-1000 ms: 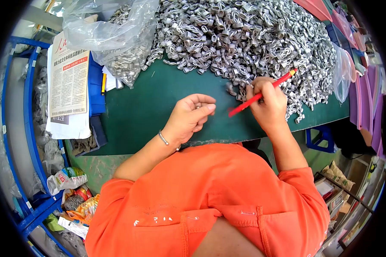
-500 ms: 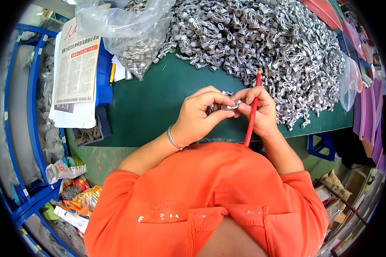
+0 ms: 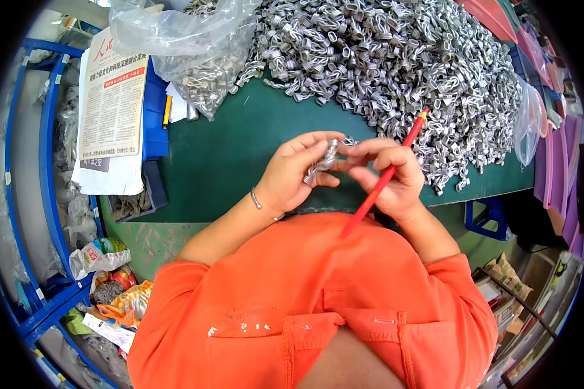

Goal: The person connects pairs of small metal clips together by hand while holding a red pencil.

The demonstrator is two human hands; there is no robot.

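Note:
My left hand [image 3: 292,167] is closed on small silvery metal fittings [image 3: 329,155], which show between its thumb and fingers; how many it holds I cannot tell. Close beside it, my right hand [image 3: 396,178] grips a red pencil [image 3: 375,192], tilted with its yellowish tip up to the right and its lower end blurred over the orange shirt. The right fingertips reach toward the fittings, and whether they touch them is unclear. Beyond both hands lies a large heap of similar looped metal fittings [image 3: 383,58] on the green tabletop [image 3: 240,149].
At the back left, a clear plastic bag [image 3: 204,71] contains more fittings. A newspaper [image 3: 113,97] rests over a blue bin [image 3: 156,117] at the left. Blue shelving [image 3: 48,142] stands further left, and a blue stool [image 3: 486,222] is under the table's right side.
My left hand has turned, showing more of the metal fittings. My right hand has drawn slightly away from it, and the red pencil has tilted further to the right.

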